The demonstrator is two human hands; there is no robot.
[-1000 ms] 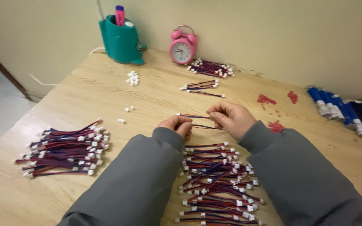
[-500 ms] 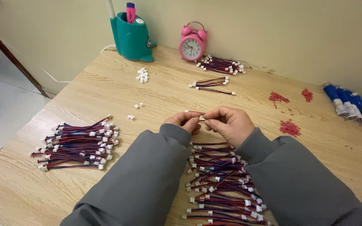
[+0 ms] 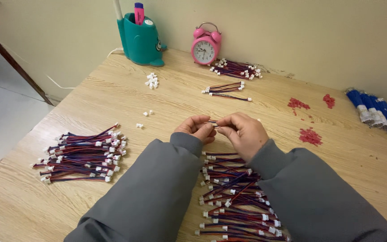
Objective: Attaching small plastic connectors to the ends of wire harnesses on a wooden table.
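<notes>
Pale wooden tabletop carries a finished wire pile at left. Both hands have drawn together since a second ago: left hand and right hand pinch one short wire lead, apparently seating its connector, above another wire heap.

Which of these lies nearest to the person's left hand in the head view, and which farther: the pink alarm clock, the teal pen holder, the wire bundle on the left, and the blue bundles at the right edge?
From the left hand:
1. Wire bundle, on the table to its left.
2. Pink alarm clock, straight behind, by the wall.
3. Teal pen holder, back left; close to the clock's rank.
4. Blue bundles, far right edge.
</notes>
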